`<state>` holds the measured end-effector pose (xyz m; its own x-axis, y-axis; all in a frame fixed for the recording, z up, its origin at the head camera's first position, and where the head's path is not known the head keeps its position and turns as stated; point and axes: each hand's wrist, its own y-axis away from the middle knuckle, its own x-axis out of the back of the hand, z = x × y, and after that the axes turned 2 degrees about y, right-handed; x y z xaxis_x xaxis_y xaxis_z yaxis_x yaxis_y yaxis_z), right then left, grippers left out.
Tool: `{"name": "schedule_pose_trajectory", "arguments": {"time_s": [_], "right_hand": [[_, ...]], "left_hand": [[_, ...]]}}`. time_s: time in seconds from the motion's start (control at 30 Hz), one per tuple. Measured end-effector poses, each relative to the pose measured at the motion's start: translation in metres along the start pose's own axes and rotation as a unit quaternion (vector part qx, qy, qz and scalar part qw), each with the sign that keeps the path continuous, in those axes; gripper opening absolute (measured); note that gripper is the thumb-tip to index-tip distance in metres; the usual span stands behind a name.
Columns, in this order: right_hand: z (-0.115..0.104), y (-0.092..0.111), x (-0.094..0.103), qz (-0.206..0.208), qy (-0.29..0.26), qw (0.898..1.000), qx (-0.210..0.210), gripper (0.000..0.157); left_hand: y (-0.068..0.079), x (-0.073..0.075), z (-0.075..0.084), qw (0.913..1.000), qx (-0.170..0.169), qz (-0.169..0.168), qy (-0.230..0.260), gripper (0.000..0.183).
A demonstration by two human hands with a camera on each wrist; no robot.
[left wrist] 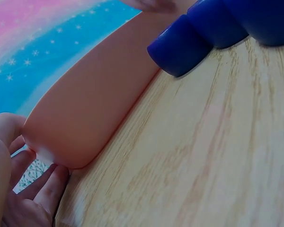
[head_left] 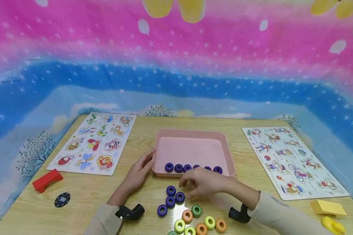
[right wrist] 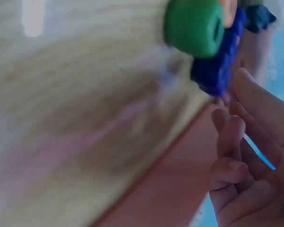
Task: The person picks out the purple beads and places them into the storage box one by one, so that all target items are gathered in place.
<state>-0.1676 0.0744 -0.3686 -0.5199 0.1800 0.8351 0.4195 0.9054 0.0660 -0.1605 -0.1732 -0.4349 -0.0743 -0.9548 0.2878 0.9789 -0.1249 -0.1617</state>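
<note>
My left hand [head_left: 140, 171] rests against the left end of a pink tray [head_left: 191, 133], its fingers touching the wall; the left wrist view shows the fingertips at the tray's corner. Inside, several dark purple ring-shaped beads [head_left: 169, 167] stand in a row along the near wall, partly hidden by my right hand [head_left: 204, 181]. That hand hovers in front of the tray, fingers loosely bent, with nothing between them in the right wrist view. Just left of its fingertips, several more purple beads [head_left: 180, 197] lie on the table.
Nearer me lie green [head_left: 196, 211], orange [head_left: 187, 216] and yellow-green beads [head_left: 210, 222]. Picture puzzle boards flank the tray, left [head_left: 97, 143] and right [head_left: 294, 163]. A red block [head_left: 47, 180] and a black chip [head_left: 62, 199] lie left; a yellow block [head_left: 328, 208] and a yellow toy [head_left: 333, 226] right.
</note>
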Motion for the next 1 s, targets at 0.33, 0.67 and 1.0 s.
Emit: {"name": "schedule_pose_trajectory", "arguments": {"time_s": [0.33, 0.67, 1.0], "right_hand": [[0.003, -0.007, -0.015, -0.010, 0.049, 0.998, 0.035, 0.029], [-0.001, -0.010, 0.013, 0.064, 0.010, 0.998, 0.001, 0.026], [0.007, -0.064, 0.017, 0.156, 0.026, 0.986, -0.046, 0.025]], "left_hand": [[0.000, -0.001, 0.002, 0.9999, 0.009, 0.005, -0.005, 0.036], [0.001, 0.000, 0.001, 0.9999, 0.015, 0.003, 0.002, 0.036], [0.001, 0.001, 0.002, 1.0000, 0.004, -0.001, 0.005, 0.037]]}}
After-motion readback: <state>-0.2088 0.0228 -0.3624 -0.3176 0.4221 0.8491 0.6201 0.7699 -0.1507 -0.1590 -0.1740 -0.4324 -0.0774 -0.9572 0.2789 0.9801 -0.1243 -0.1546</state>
